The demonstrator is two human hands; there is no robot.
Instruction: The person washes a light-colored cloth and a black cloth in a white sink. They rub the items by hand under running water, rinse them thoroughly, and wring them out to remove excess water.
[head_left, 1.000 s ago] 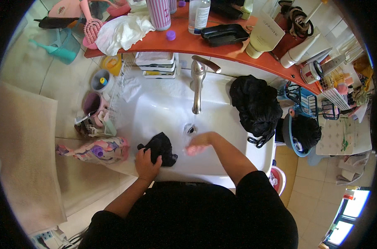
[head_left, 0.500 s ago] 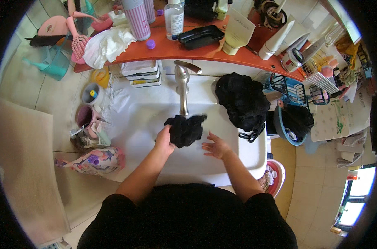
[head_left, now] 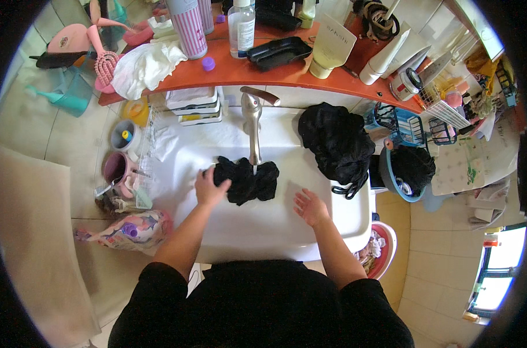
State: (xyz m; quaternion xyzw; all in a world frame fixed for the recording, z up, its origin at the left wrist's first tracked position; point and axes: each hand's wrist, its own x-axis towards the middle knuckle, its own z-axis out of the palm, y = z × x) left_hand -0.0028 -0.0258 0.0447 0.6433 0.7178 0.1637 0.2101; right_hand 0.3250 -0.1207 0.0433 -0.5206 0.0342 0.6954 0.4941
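A crumpled black cloth [head_left: 249, 182] lies in the white sink basin under the spout of the metal tap [head_left: 252, 119]. Thin water seems to run from the spout onto it. At its left end, my left hand [head_left: 208, 188] grips the cloth, thumb over the fabric; part of the grip is hidden. My right hand [head_left: 311, 207] is apart from the cloth, over the basin's right side, palm turned inward and fingers spread, with nothing in it.
A heap of black clothing [head_left: 337, 139] rests on the sink's right rim [head_left: 351, 217]. Above the tap runs a red shelf [head_left: 229, 72] with bottles and tubes. Cups stand in a wire rack [head_left: 144, 174] at left, beside a patterned pouch [head_left: 136, 230]. A blue basin [head_left: 391, 184] holds dark cloth at right.
My left hand has moved left with its end of the black cloth, which now spreads wider and lower under the spout. My right hand has shifted slightly right and stays open.
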